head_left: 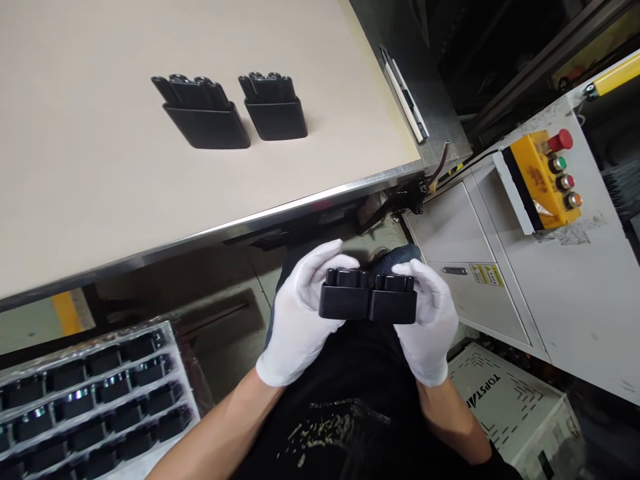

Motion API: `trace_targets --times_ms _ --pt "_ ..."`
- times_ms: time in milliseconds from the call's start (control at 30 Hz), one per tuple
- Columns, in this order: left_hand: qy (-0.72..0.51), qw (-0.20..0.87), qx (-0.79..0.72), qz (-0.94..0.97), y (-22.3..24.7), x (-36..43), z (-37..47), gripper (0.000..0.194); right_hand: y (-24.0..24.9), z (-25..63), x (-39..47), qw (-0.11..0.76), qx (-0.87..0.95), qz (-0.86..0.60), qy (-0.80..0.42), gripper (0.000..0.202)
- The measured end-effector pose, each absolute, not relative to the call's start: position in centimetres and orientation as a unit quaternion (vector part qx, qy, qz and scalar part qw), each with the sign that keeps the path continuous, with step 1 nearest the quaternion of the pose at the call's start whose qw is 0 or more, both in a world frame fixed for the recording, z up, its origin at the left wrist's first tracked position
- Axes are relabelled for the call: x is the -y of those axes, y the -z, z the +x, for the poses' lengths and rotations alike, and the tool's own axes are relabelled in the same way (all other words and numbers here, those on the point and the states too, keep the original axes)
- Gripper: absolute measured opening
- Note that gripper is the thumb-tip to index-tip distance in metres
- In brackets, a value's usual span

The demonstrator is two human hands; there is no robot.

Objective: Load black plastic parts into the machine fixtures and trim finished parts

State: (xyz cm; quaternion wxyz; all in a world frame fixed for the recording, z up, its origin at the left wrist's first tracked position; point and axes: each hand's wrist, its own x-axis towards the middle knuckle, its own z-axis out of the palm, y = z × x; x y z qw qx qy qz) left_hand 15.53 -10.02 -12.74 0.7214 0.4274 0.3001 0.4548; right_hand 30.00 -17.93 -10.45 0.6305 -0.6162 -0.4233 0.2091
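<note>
My left hand [310, 310], in a white glove, is closed around a black plastic part [345, 301] with rounded posts along its top. A second black part of the same look [393, 305] is gripped by my right hand [427, 313], also gloved in white. I hold the two side by side in front of my body, their inner ends touching or nearly so. On the beige tabletop [100, 167] beyond my hands stand two more such parts, a left one [210, 127] and a right one [277, 120].
Lower left is a tray [183, 363] with rows of black parts. The table's metal edge [300, 203] crosses ahead of me. To the right, a yellow button box [543, 180] sits on a grey cabinet [575, 287], near a pale box [505, 400]. A white-and-black tool [405, 97] lies at the table's right edge.
</note>
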Motion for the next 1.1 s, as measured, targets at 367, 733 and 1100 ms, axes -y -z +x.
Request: trace_targets --times_ms 367,733,1100 --pt "-0.446 0.788 -0.236 0.353 11.6 8.7 16.6 0.072 8.7 30.6 17.2 0.617 0.434 -0.634 -0.169 0.052" --pt "-0.443 0.797 -0.225 0.343 10.7 8.4 17.0 0.078 8.0 30.7 17.7 0.617 0.438 -0.635 -0.155 0.056" --pt "-0.459 0.707 -0.310 0.440 9.3 9.1 16.8 0.055 8.0 30.8 17.8 0.562 0.517 -0.635 -0.116 0.067"
